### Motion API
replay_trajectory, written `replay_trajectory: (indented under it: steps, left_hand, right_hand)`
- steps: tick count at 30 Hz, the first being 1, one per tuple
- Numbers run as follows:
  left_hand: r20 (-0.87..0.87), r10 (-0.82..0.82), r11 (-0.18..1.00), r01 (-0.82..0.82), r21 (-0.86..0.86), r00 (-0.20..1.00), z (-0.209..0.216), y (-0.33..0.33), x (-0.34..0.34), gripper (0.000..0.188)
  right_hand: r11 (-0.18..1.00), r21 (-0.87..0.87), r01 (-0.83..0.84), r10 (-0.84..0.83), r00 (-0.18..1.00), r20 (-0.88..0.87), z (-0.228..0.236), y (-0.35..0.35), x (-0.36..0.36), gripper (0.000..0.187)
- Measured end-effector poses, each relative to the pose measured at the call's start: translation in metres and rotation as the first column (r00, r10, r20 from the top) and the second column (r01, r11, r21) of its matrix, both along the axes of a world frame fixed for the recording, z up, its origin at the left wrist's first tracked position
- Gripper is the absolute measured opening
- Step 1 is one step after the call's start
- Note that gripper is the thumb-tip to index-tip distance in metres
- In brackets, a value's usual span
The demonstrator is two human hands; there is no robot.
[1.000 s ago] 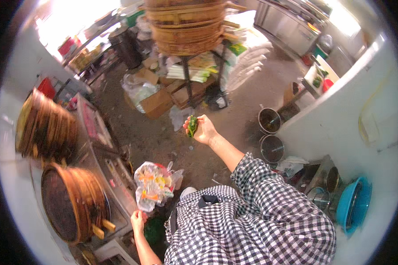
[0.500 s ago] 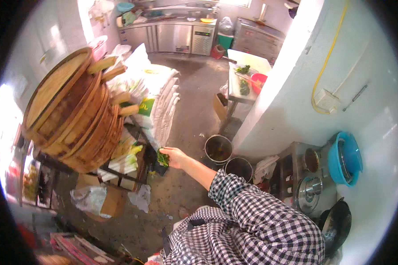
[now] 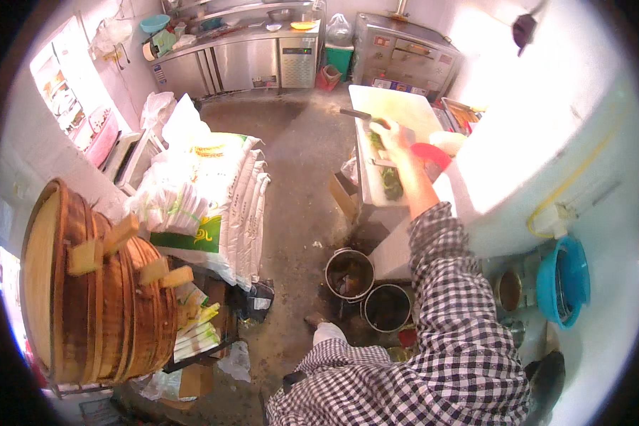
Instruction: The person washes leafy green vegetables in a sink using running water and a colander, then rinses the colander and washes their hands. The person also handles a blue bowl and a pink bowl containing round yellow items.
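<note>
My right hand [image 3: 396, 138] reaches over a pale chopping board [image 3: 419, 113] on the table by the wall end. Its fingers are curled on a bunch of leafy greens [image 3: 375, 139]; bright light washes out part of the grip. Just left of the fingers, a dark handle [image 3: 355, 113] juts past the board's edge. Nearer to me, a narrow metal strip [image 3: 383, 162] lies beside a second bunch of leafy greens [image 3: 391, 183]. A red bowl [image 3: 431, 154] sits just right of my wrist. My left hand is out of view.
Stacked wooden steamers or tubs [image 3: 99, 291] stand at left, with white sacks [image 3: 224, 170] beyond. Two buckets, one [image 3: 349, 275] farther and one [image 3: 387, 308] nearer, stand on the floor below the table. A blue basin [image 3: 564, 282] is by the right wall.
My right hand has swung from beside the steamers, where it held leafy greens low, over to the chopping board at right. The view has shifted with my body.
</note>
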State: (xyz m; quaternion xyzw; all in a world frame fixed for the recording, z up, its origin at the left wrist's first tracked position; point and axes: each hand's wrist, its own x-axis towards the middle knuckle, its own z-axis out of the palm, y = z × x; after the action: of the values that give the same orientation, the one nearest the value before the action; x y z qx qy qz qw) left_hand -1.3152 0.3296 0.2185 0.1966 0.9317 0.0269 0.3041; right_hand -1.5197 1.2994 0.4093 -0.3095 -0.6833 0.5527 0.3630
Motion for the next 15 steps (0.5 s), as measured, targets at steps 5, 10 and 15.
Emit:
replay_trajectory:
  steps: [5,10,15]
  left_hand:
    - [0.344,0.721,0.615,-0.784,0.082,0.602,-0.004,0.049,-0.005,0.015]
    - [0.537,0.83,-0.24,-0.965,0.107,-0.147,-0.019,0.061,0.025,0.019]
    - [0.602,0.714,-0.565,-0.802,0.195,-0.356,-0.026,0.075,0.092,0.011]
  right_hand:
    - [0.796,0.606,0.011,-0.34,0.836,0.432,-0.066,0.115,-0.003,0.038]
    - [0.741,0.314,-0.593,-0.245,0.196,0.95,-0.121,0.138,-0.003,0.038]
    - [0.892,0.148,-0.428,-0.169,-0.012,0.985,-0.107,0.154,-0.041,0.055]
